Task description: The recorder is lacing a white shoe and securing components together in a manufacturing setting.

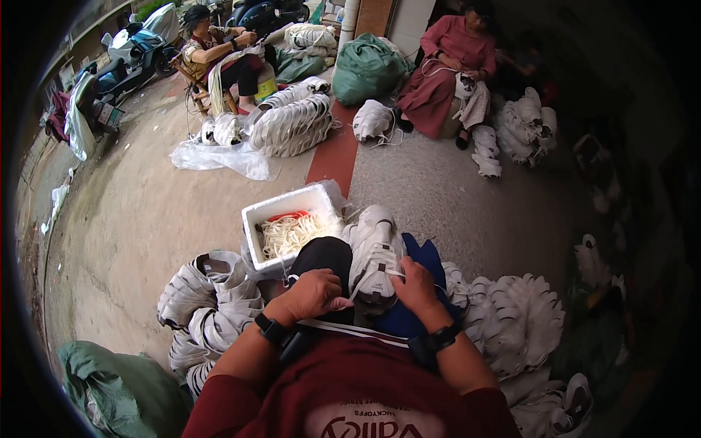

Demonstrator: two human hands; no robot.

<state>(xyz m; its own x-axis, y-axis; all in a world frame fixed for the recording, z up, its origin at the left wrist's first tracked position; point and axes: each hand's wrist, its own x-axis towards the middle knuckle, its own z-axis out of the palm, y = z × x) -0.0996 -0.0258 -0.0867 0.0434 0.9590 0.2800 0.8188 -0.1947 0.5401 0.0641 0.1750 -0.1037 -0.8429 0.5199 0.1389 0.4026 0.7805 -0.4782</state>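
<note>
On my lap rests a white shoe upper, its toe pointing away from me and its heel opening close to my body. A white shoelace runs through its eyelets. My left hand is closed at the left side of the upper, pinching one part of the lace. At the right edge my right hand pinches the lace between thumb and fingers. Blue cloth lies on my leg beside the upper. Long white strands stretch across my waist, below both hands.
Ahead stands a white foam box of loose laces. Stacked white shoe uppers lie at my left and right. A green sack sits at the lower left. Two people sit working farther off, with more stacks and a scooter.
</note>
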